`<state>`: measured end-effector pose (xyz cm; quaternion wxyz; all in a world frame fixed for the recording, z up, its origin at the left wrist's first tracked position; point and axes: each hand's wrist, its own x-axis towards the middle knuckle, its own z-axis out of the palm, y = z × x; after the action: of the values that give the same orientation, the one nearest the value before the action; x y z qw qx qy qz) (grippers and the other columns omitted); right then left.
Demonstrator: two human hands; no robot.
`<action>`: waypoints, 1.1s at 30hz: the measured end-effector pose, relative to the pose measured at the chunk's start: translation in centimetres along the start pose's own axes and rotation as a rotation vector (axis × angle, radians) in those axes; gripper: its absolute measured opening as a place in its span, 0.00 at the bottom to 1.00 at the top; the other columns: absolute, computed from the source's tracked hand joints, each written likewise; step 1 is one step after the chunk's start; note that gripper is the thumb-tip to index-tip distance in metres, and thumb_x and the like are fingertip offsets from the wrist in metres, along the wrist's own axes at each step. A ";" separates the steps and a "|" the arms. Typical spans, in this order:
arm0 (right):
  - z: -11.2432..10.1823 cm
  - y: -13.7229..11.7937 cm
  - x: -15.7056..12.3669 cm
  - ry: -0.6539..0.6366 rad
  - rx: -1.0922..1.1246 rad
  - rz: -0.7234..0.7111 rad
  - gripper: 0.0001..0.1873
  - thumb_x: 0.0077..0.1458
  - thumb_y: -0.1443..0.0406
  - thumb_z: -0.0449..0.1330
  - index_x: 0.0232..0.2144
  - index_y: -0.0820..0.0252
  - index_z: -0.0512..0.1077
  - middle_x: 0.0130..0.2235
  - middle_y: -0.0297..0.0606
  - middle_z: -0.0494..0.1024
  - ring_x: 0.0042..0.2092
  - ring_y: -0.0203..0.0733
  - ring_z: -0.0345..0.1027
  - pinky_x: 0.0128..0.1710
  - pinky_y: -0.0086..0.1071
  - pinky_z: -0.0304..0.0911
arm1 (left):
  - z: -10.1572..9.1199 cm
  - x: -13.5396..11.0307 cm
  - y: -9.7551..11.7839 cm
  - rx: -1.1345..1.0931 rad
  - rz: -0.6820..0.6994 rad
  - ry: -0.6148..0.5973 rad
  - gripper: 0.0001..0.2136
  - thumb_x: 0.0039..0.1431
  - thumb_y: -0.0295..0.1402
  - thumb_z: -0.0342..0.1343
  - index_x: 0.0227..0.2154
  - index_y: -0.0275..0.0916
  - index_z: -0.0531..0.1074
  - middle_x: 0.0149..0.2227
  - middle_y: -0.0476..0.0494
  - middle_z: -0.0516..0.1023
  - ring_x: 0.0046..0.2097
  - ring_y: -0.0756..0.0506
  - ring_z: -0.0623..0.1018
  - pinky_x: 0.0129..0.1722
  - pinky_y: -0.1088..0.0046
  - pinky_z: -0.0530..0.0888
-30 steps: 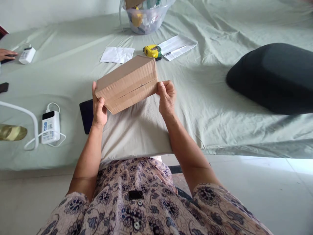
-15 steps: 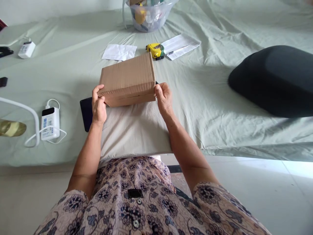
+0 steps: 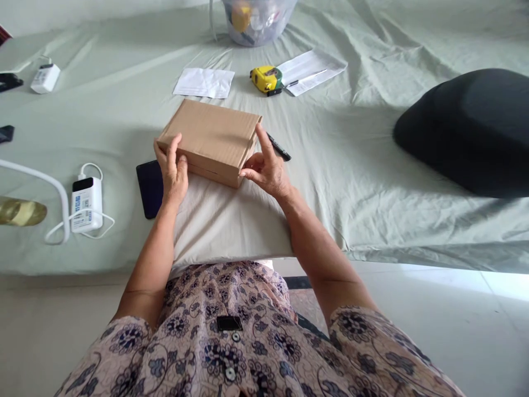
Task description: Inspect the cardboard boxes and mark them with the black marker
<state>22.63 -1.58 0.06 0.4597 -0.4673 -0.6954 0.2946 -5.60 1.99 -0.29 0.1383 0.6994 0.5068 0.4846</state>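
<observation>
A brown cardboard box [image 3: 212, 132] with its lid down sits at an angle in front of me. My left hand [image 3: 172, 171] grips its left corner, fingers on the top and side. At the right end, my right hand [image 3: 266, 168] holds the box, thumb at the near corner and index finger up along the lid edge. A narrow gap shows under the lid on that side. Just behind my right hand lies a black marker [image 3: 279, 147]. A dark phone [image 3: 150, 188] lies beside my left hand, partly covered by it.
Beyond the box are a yellow tape measure [image 3: 265, 79], a pen on folded paper [image 3: 318, 63] and a white paper [image 3: 204, 82]. A clear bucket [image 3: 258, 25] stands behind. A white power bank [image 3: 86, 204] with cable is left; a large black rounded object [image 3: 467, 132] is right.
The box has turned and come down flatter, its right end swinging toward me. My right hand has shifted along that end, its index finger now raised to the lid edge. The marker has come into view.
</observation>
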 end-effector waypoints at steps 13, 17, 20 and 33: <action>3.3 -1.5 -1.0 0.092 -0.013 0.011 0.38 0.60 0.36 0.53 0.60 0.53 0.70 0.25 0.31 0.74 0.26 0.39 0.68 0.35 0.38 0.71 | 3.6 -2.8 3.5 -0.007 0.311 -0.214 0.39 0.59 0.64 0.56 0.69 0.53 0.57 0.78 0.50 0.19 0.78 0.27 0.36 0.76 0.43 0.50; 3.4 -2.8 -1.2 0.142 -0.064 0.084 0.39 0.58 0.34 0.55 0.58 0.53 0.72 0.25 0.32 0.75 0.28 0.41 0.71 0.36 0.40 0.72 | 4.3 -3.1 4.0 0.029 0.282 -0.170 0.33 0.64 0.61 0.54 0.64 0.47 0.63 0.79 0.43 0.28 0.78 0.26 0.37 0.75 0.37 0.53; 3.3 -3.7 -1.1 0.134 -0.107 0.161 0.40 0.55 0.34 0.58 0.57 0.52 0.73 0.26 0.34 0.76 0.31 0.43 0.73 0.39 0.42 0.73 | 4.2 -3.0 4.7 0.055 0.245 -0.177 0.32 0.66 0.61 0.51 0.61 0.42 0.65 0.78 0.37 0.39 0.78 0.27 0.39 0.74 0.35 0.55; -0.1 0.5 0.1 0.386 -0.138 0.231 0.39 0.62 0.35 0.48 0.60 0.53 0.71 0.27 0.34 0.73 0.31 0.43 0.71 0.36 0.41 0.69 | 3.0 -2.6 4.0 -0.062 0.170 -0.200 0.28 0.64 0.55 0.58 0.63 0.50 0.66 0.78 0.42 0.43 0.77 0.31 0.49 0.75 0.43 0.53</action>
<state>22.87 -1.25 -0.28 0.5145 -0.6216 -0.5550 0.2022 -0.87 -1.14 -0.40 0.1682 0.7801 0.4139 0.4379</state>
